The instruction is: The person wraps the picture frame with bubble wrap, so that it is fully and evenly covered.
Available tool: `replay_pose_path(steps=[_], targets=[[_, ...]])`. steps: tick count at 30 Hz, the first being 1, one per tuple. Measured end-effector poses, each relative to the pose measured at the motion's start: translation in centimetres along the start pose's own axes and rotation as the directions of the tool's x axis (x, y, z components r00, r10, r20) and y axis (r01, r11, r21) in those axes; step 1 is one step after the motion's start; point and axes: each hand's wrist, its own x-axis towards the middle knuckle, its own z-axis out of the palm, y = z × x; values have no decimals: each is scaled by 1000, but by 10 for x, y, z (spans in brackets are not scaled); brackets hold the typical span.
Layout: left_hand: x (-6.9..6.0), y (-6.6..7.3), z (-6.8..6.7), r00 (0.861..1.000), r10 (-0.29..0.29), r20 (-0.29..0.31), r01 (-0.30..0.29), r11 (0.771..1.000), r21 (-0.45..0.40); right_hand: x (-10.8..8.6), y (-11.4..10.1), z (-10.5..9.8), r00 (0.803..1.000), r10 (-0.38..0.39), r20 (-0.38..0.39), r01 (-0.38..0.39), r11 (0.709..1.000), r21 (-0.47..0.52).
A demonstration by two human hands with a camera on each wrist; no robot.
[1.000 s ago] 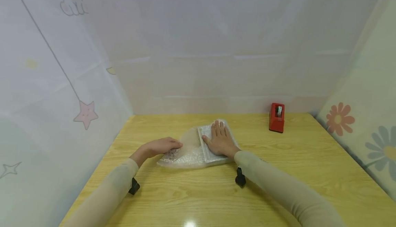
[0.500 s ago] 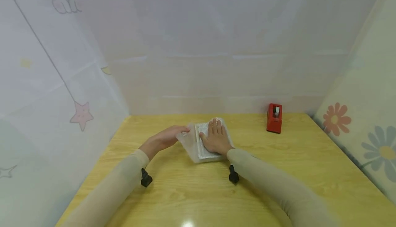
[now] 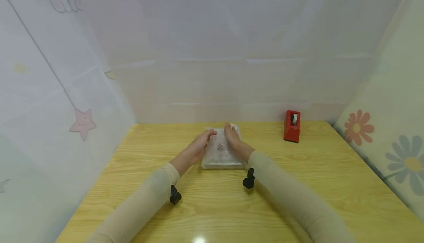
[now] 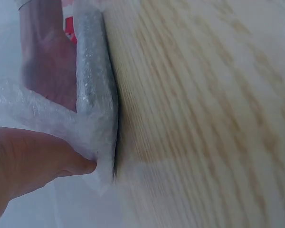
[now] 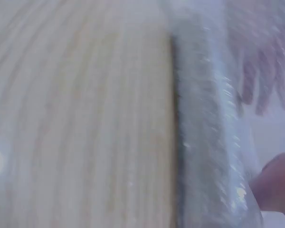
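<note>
A flat rectangular thing wrapped in bubble wrap [image 3: 220,159] lies on the wooden table, its contents hard to make out through the layers. At its left side my left hand [image 3: 200,144] holds the folded-over bubble wrap; in the left wrist view the thumb [image 4: 61,159] presses on the wrap at the parcel's end. My right hand [image 3: 233,139] rests on the parcel's top right part, fingers pointing away from me. In the left wrist view a loose flap of wrap stands between the two hands. The right wrist view is blurred; the wrapped edge [image 5: 199,128] runs down it.
A red tape dispenser [image 3: 292,127] with a roll of tape stands at the back right of the wooden table [image 3: 198,206]. A pale cloth backdrop [image 3: 205,70] rises behind the table, with printed cloths at both sides.
My left hand has carried the bubble wrap flap from the left over onto the parcel, moving right and up. My right hand has turned from lying flat to a more sideways pose.
</note>
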Motion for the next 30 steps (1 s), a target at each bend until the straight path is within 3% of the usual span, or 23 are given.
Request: replay_pose_path(steps=[2, 4, 8, 11, 14, 18, 21, 23, 25, 27, 30], targets=[[0, 0, 2, 1000, 22, -19, -21, 999, 30, 2, -3, -7, 994, 42, 97, -62, 975, 212], [0, -3, 6, 999, 28, -26, -26, 997, 78, 4, -4, -12, 979, 66, 193, -125, 943, 310], [0, -10, 17, 1000, 0, -27, 6, 974, 228, 4, -2, -22, 969, 64, 238, -144, 931, 335], [1, -14, 25, 1000, 2, -27, 8, 925, 380, 5, 0, -27, 961, 52, 272, -153, 918, 367], [1, -16, 29, 1000, 27, -15, -14, 829, 559, 8, 1, -29, 943, 47, 331, -187, 894, 406], [4, -19, 38, 996, 59, 64, -87, 618, 781, 10, -1, -34, 930, 69, 361, -230, 876, 424], [8, -22, 48, 994, 52, 96, -109, 460, 881, 11, -4, -41, 930, 87, 356, -249, 862, 441], [10, -25, 54, 995, 40, 93, -101, 392, 914, 11, -7, -46, 928, 100, 358, -264, 854, 447], [12, -29, 59, 996, 23, 90, -92, 348, 933, 11, -10, -51, 926, 117, 360, -285, 843, 457], [14, -31, 64, 996, 18, 89, -90, 286, 954, 12, -12, -55, 924, 129, 359, -297, 832, 468], [16, -38, 64, 996, 35, 86, -92, 227, 970, 15, -19, -56, 926, 139, 352, -307, 820, 483]])
